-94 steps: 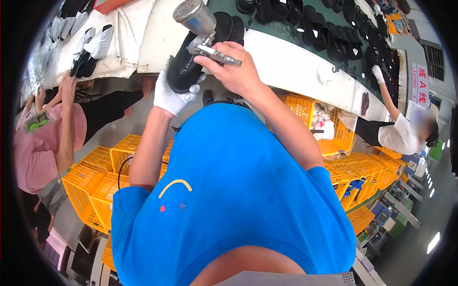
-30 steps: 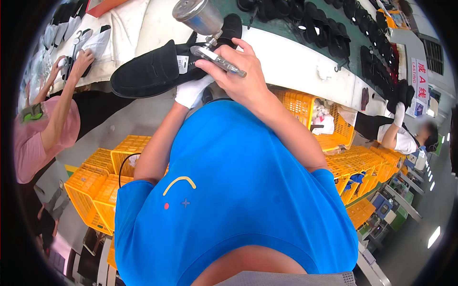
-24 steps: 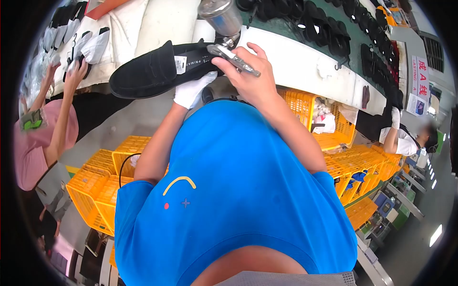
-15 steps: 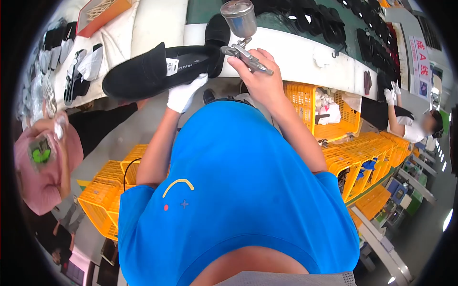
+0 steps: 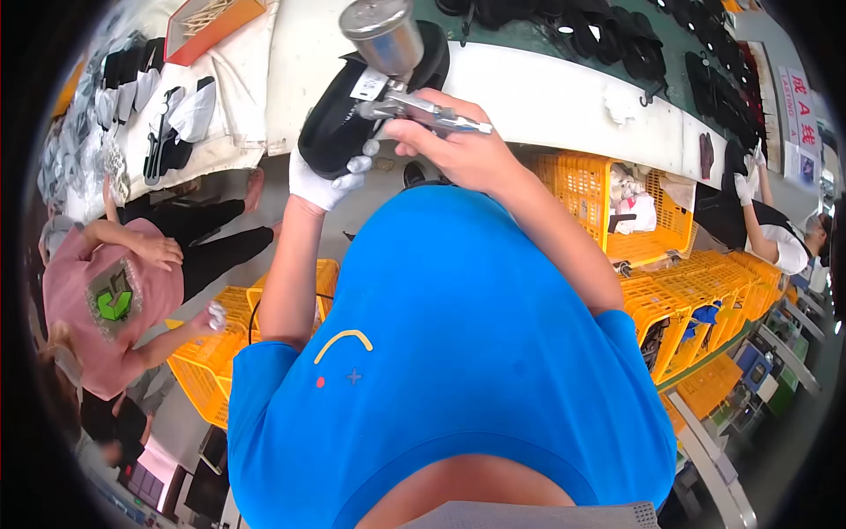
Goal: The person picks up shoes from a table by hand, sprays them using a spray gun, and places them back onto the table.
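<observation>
- I have the black shoe (image 5: 330, 132) over the floor at the near bench edge, its opening toward the tool, a white tag (image 5: 368, 85) by it.
- My gloved left hand (image 5: 315, 183) holds its lower end, fingers curled round it.
- My right hand (image 5: 467, 152) has its fingers closed on the spray gun (image 5: 432, 115); the nozzle is at the opening, the metal cup (image 5: 388, 44) above.
- I judge work on this 1 shoe under way; I can't tell whether spray is leaving or how much is covered.
- Just behind, 1 more dark shoe (image 5: 432, 63) is on the white bench (image 5: 529, 99).
- Farther out, I see rows of black shoes (image 5: 617, 40); which are finished, I can't tell.
- Yellow crates (image 5: 571, 192) stand below, with 1 co-worker (image 5: 159, 331) to my left.
</observation>
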{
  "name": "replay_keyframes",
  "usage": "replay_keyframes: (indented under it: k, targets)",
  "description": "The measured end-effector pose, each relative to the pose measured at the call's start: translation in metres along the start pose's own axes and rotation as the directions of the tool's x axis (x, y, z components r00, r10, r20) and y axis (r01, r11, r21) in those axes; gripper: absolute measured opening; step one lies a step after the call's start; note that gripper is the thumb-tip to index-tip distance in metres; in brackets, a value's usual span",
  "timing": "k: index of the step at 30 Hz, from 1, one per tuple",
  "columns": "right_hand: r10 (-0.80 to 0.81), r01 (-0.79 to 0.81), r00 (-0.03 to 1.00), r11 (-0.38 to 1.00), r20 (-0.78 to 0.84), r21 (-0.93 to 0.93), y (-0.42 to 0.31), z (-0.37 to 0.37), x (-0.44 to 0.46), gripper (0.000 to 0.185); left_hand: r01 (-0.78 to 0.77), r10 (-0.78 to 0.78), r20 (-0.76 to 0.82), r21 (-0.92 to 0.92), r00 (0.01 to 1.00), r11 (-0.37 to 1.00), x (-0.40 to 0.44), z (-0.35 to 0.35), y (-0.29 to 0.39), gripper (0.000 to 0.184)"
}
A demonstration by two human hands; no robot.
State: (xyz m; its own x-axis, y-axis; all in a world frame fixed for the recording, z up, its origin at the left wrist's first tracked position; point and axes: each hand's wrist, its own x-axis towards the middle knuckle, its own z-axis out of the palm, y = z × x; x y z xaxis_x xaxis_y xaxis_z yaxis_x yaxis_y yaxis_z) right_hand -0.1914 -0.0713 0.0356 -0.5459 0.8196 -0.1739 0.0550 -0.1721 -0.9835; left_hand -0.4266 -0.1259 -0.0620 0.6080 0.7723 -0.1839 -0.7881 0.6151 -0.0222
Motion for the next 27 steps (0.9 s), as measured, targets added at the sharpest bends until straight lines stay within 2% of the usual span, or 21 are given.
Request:
replay_keyframes:
  k: [1,3,7,9,16,17,19,20,21,22,23,25,26,27]
  targets:
    - [0.009,-0.009,1.0,1.0,0.021,0.004,0.001,0.004,0.002,0.026,-0.003,0.003,-0.003,-0.004,1.0,1.0,0.0,-0.003,-0.004,0.068]
    - [-0.001,0.001,0.999,1.0,0.047,-0.011,0.002,0.008,0.007,0.028,-0.105,0.108,-0.042,0.071,0.993,0.992,0.002,-0.01,-0.009,0.064]
    - [0.028,-0.022,0.997,0.995,0.067,-0.096,0.004,0.013,0.01,0.033,-0.158,0.164,-0.08,0.072,0.983,0.985,0.003,-0.012,-0.012,0.062]
    - [0.099,-0.085,0.991,0.984,0.085,-0.154,0.001,0.014,0.01,0.034,-0.19,0.197,-0.107,0.078,0.974,0.979,0.002,-0.012,-0.013,0.06]
    - [0.103,-0.091,0.992,0.984,0.074,-0.157,0.004,0.01,0.007,0.033,-0.276,0.295,-0.196,0.122,0.935,0.954,0.005,-0.009,-0.015,0.056]
    - [0.062,-0.055,0.996,0.991,0.057,-0.123,0.003,0.008,0.004,0.031,-0.286,0.308,-0.205,0.129,0.929,0.949,0.006,-0.009,-0.014,0.055]
    - [0.013,-0.014,1.0,0.995,-0.004,-0.097,0.003,0.003,-0.005,0.029,-0.117,0.141,-0.123,0.182,0.982,0.976,0.004,0.004,-0.016,0.054]
    - [0.007,-0.012,0.999,0.995,-0.045,-0.103,0.003,-0.002,-0.01,0.028,-0.166,0.247,-0.199,0.352,0.949,0.921,0.008,0.01,-0.024,0.05]
    - [0.024,-0.037,0.995,0.991,-0.101,-0.129,0.01,-0.007,-0.014,0.028,-0.174,0.392,-0.28,0.576,0.876,0.799,0.013,-0.014,-0.023,0.048]
    - [0.015,-0.035,0.988,0.992,-0.154,-0.125,0.009,-0.01,-0.017,0.027,-0.176,0.483,-0.256,0.71,0.837,0.682,0.017,-0.015,-0.027,0.046]
    - [0.006,-0.031,0.978,0.992,-0.207,-0.121,0.009,-0.013,-0.019,0.027,-0.096,0.571,-0.278,0.837,0.772,0.538,0.017,-0.041,-0.022,0.038]
    - [0.017,-0.05,0.97,0.99,-0.243,-0.131,0.02,-0.021,-0.021,0.026,-0.002,0.737,-0.208,0.962,0.643,0.274,0.018,-0.026,-0.03,0.029]
    - [0.023,-0.065,0.966,0.985,-0.257,-0.157,0.023,-0.023,-0.021,0.027,-0.037,0.771,-0.075,0.991,0.633,0.127,0.018,-0.023,-0.031,0.028]
    - [0.031,-0.083,0.962,0.979,-0.27,-0.184,0.025,-0.025,-0.021,0.027,-0.04,0.769,-0.076,0.991,0.635,0.131,0.017,-0.022,-0.033,0.028]
